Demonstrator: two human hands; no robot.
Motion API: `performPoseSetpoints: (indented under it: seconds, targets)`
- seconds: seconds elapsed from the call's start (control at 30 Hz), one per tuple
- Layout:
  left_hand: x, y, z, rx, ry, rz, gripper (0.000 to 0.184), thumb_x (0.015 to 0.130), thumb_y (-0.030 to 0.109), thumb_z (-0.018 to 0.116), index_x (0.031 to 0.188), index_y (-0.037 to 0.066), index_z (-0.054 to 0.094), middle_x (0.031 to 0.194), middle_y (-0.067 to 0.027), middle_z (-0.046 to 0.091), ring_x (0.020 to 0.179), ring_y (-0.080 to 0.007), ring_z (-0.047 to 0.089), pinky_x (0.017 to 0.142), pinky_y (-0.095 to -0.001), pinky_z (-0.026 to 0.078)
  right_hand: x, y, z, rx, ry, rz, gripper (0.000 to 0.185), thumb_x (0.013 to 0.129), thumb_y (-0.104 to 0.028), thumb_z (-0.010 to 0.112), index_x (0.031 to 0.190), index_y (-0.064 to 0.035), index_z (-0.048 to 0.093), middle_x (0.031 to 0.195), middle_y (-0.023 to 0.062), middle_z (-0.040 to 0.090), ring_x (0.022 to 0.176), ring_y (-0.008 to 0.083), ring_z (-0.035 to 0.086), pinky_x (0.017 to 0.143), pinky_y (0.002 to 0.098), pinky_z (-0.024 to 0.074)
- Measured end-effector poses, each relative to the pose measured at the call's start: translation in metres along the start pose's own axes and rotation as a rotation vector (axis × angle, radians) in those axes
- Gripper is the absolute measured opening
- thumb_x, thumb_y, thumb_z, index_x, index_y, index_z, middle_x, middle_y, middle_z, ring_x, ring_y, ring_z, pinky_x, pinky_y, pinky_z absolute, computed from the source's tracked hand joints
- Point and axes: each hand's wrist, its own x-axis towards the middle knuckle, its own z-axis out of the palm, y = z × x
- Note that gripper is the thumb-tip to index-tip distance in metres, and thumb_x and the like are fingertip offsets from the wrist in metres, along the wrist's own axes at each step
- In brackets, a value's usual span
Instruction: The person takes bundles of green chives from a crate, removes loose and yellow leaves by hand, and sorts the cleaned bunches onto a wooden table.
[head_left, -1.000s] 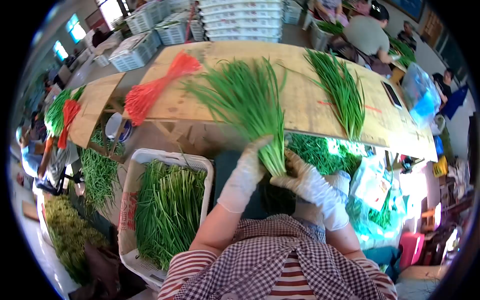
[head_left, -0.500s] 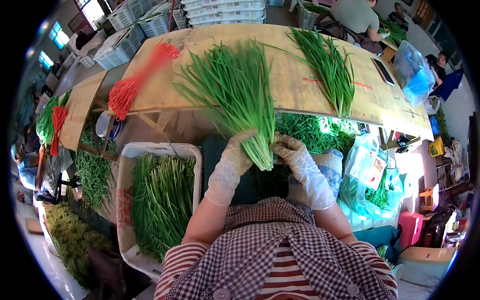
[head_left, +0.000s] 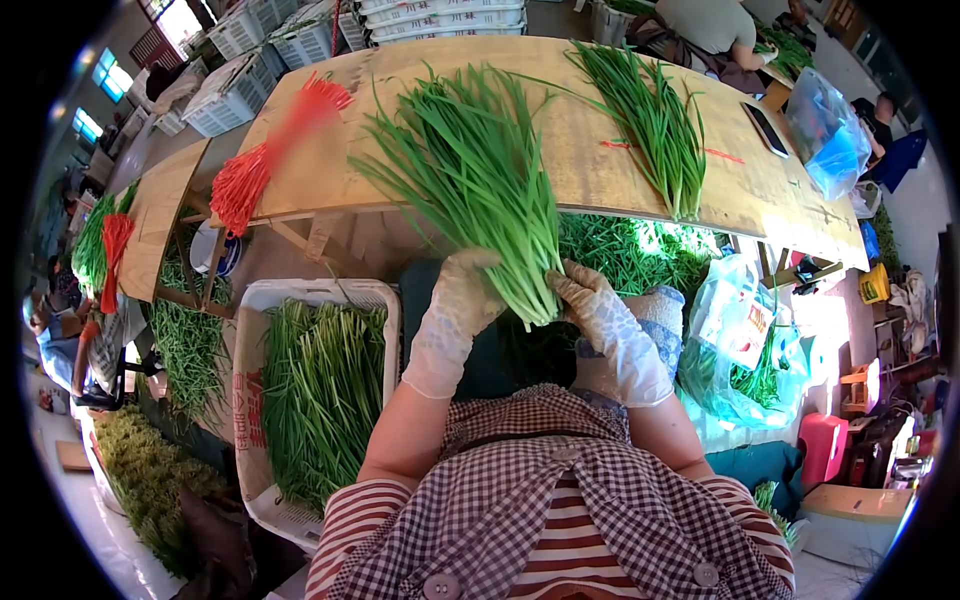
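A loose bunch of garlic chives point(head_left: 490, 170) fans out over the table's near edge, its pale cut ends toward me. My gloved left hand point(head_left: 466, 290) is closed round the left side of the stems. On the other side, my gloved right hand point(head_left: 592, 298) pinches the stems near their cut ends with thumb and fingers. A second bunch of garlic chives point(head_left: 655, 135) lies farther right on the table, across a red tie point(head_left: 722, 156). Red ties in a thick bundle point(head_left: 243, 185) hang over the table edge at left.
The wooden table point(head_left: 330, 160) spans in front of me, with a phone point(head_left: 765, 130) and a plastic bag point(head_left: 830, 135) at its right end. A white crate point(head_left: 392, 340) of chives stands left of my lap. Loose greens point(head_left: 640, 255) lie under the table. Other people work behind.
The stem ends have risen slightly and shifted right. My left hand has turned, its thumb no longer lying across the front of the stems. The view has tilted slightly.
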Motion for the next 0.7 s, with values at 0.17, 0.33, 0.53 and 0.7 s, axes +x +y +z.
performPoseSetpoints:
  seconds: [0.17,0.33,0.53,0.7]
  targets:
    - [0.014,-0.015,-0.006,0.149,-0.003,-0.056,0.047,0.087,0.016,0.057,0.128,-0.005,0.048,0.116,-0.0219,0.062,0.104,-0.0307,0.063,0.088,-0.0438,0.054,0.004,0.016,-0.005,-0.098,-0.124,-0.015,0.044,0.097,-0.023,0.057,0.132,0.0019,0.049,0.114,0.0069,0.063,0.095,0.0138,0.062,0.076,0.0256,0.0527]
    - [0.018,-0.027,-0.001,0.317,0.071,0.0,0.055,0.081,0.008,0.063,0.132,-0.003,0.047,0.117,-0.0197,0.062,0.1,-0.0279,0.063,0.093,-0.0428,0.051,-0.017,-0.006,-0.006,-0.827,0.001,-0.104,0.04,0.098,-0.026,0.056,0.125,0.0035,0.054,0.104,0.0124,0.065,0.092,0.0151,0.061,0.081,0.0277,0.0509]
    - [0.015,-0.027,0.001,0.378,0.217,-0.088,0.046,0.08,0.008,0.065,0.124,-0.003,0.056,0.118,-0.0143,0.061,0.099,-0.0229,0.063,0.09,-0.0387,0.052,-0.002,0.011,-0.021,-0.674,0.246,-0.514,0.077,0.081,-0.028,0.075,0.136,0.0097,0.036,0.126,0.0276,0.053,0.113,0.0356,0.058,0.095,0.0387,0.0472]
    - [0.023,-0.049,-0.001,0.615,0.311,0.101,0.041,0.081,0.014,0.071,0.118,0.0,0.061,0.116,-0.0122,0.064,0.102,-0.0212,0.062,0.088,-0.0332,0.05,0.006,-0.001,0.008,-0.802,0.029,-0.258,0.126,0.065,-0.026,0.087,0.147,0.0072,-0.002,0.143,0.0279,0.037,0.129,0.0313,0.043,0.106,0.0343,0.0366]
